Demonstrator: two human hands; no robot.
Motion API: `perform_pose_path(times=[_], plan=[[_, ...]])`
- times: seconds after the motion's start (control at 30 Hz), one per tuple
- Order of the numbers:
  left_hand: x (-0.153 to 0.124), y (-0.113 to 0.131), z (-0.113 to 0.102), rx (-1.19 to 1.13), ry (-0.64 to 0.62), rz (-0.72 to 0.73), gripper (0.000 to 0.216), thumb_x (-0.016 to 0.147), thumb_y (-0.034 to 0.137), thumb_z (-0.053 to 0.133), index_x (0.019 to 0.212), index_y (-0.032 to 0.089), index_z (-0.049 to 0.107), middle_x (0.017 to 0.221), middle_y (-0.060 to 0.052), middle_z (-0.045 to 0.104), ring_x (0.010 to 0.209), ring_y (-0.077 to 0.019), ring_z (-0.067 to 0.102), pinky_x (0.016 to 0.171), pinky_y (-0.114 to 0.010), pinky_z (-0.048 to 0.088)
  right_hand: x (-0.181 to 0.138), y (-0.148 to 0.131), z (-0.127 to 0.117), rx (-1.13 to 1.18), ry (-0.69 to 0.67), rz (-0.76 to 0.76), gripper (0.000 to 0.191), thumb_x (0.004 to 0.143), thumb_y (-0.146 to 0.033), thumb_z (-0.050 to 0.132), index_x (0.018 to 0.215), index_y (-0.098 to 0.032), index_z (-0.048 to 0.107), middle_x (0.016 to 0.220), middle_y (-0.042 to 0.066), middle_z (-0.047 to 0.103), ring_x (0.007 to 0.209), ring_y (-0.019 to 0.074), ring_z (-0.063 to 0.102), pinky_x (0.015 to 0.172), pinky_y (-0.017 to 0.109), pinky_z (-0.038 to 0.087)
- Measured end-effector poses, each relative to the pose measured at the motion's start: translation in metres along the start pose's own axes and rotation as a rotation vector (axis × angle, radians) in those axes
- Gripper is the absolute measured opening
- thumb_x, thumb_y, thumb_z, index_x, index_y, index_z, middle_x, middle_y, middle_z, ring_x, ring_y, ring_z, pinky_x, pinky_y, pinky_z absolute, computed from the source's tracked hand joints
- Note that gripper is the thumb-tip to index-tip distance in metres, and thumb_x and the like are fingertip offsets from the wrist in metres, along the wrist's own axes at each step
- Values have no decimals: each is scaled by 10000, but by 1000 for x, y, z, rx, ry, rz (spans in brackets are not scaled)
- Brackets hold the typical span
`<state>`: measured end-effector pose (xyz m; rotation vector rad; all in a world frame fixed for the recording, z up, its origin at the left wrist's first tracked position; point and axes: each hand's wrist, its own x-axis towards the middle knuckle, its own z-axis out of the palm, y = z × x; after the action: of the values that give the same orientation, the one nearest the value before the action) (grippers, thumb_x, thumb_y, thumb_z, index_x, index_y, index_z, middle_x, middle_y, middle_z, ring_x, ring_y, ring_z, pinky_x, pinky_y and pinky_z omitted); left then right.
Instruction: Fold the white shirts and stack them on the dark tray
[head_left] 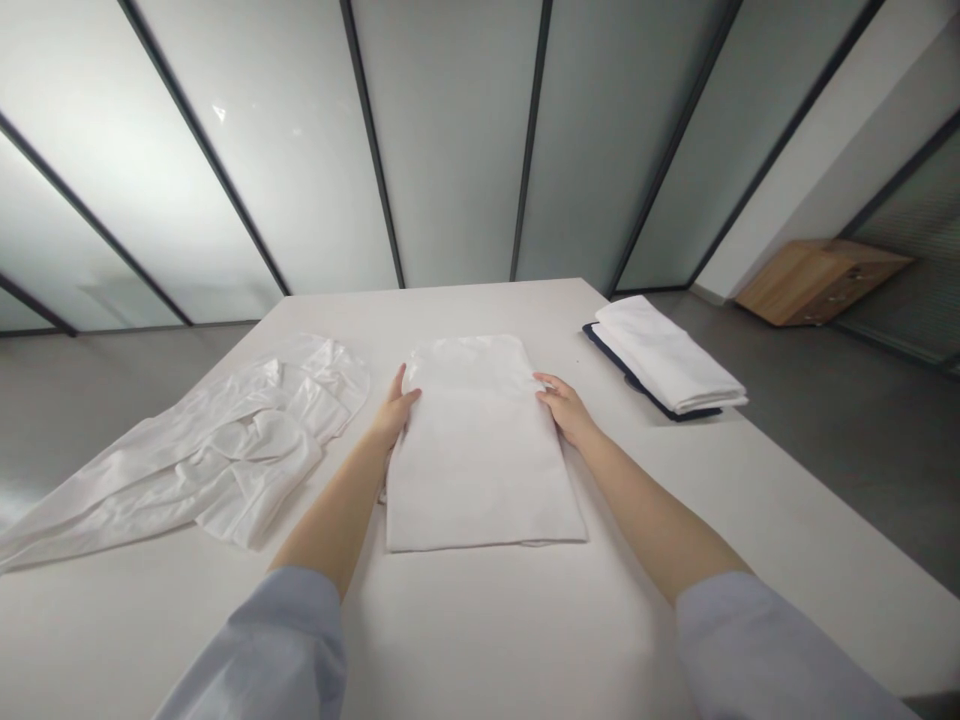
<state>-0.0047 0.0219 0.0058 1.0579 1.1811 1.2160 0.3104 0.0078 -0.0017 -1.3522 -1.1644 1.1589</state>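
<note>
A white garment folded into a long rectangle [480, 450] lies in the middle of the white table [525, 620]. My left hand [395, 408] rests against its left edge, fingers together and flat. My right hand [564, 408] touches its right edge in the same way. Neither hand grips the cloth; both lie at about the middle of its length.
A loose, crumpled white garment [217, 450] sprawls at the table's left and hangs over the edge. A stack of folded cloth, white on dark blue [664, 360], sits at the back right. A wooden cabinet [821, 278] stands on the floor at the far right. Glass panels rise behind the table.
</note>
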Motion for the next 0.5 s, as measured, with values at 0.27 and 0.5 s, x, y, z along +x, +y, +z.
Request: perform_pose_path(times=[0.27,0.5], plan=[[-14,10,-12,39,-179,-128,560,676,339,710,1204,196,590,804,-2,690,658,-151,653,610,-261,532,-6,-10,-6,30,-136,52,471,622,-226,594,1088,-235,661,883,-2,696,799,187,620,749,294,496],[-15,16,-22,120,-310,-203,808,582,213,799,1328,236,489,990,-31,701,768,-167,676,692,-287,556,-5,-9,-11,-149,-265,32,630,591,-169,636,1219,-221,628,1169,37,658,999,212,602,886,302,472]])
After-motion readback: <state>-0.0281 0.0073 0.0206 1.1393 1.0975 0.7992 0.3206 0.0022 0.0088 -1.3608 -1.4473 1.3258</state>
